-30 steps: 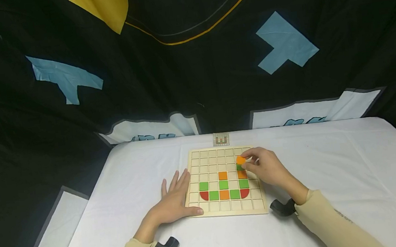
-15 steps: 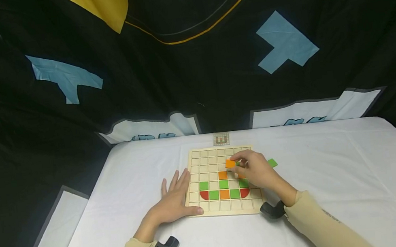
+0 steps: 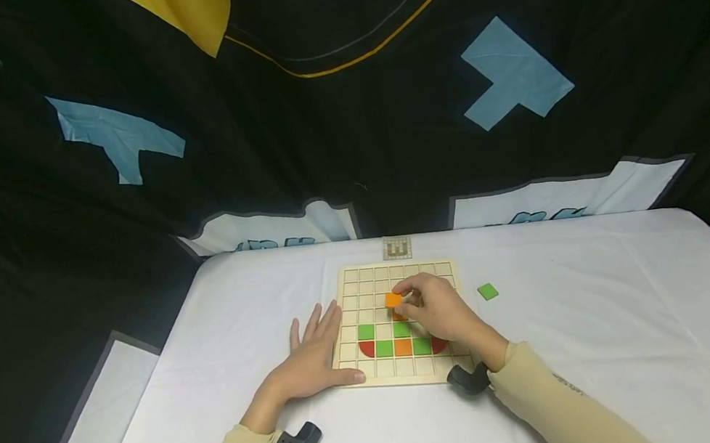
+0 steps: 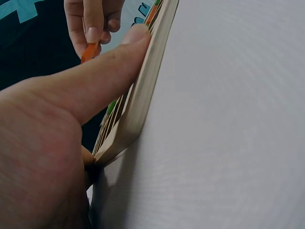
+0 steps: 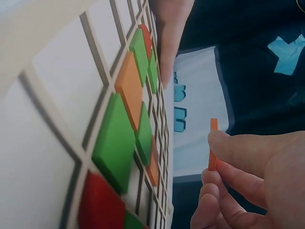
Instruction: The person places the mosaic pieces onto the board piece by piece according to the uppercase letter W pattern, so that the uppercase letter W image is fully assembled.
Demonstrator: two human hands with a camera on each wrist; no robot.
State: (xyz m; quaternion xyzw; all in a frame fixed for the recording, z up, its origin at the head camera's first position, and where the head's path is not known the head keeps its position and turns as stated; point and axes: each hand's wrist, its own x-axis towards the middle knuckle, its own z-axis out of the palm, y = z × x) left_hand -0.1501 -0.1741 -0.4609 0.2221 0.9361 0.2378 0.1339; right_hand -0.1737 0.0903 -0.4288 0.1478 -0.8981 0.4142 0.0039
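Observation:
A pale wooden grid board (image 3: pixel 350 290) lies on the white table, with green, orange and red tiles set in a pattern in its lower cells. My right hand (image 3: pixel 439 308) pinches an orange square tile (image 3: pixel 393 300) between thumb and fingers, above the board's middle columns. In the right wrist view that orange tile (image 5: pixel 213 160) is edge-on and apart from the board. The right hand hides some tiles on the board's right side. My left hand (image 3: pixel 308 364) rests with straight, spread fingers at the board's left edge, its thumb (image 4: pixel 114 64) lying on the near rim.
One loose green tile (image 3: pixel 487 291) lies on the white cloth to the right of the board. A small pattern card (image 3: pixel 397 248) lies just behind the board. A black printed cloth (image 3: pixel 346 142) hangs beyond the table's far edge.
My right hand has moved left across the board, carrying the orange tile from the right-hand columns to the middle. The loose green tile has come into view. The left hand stays put.

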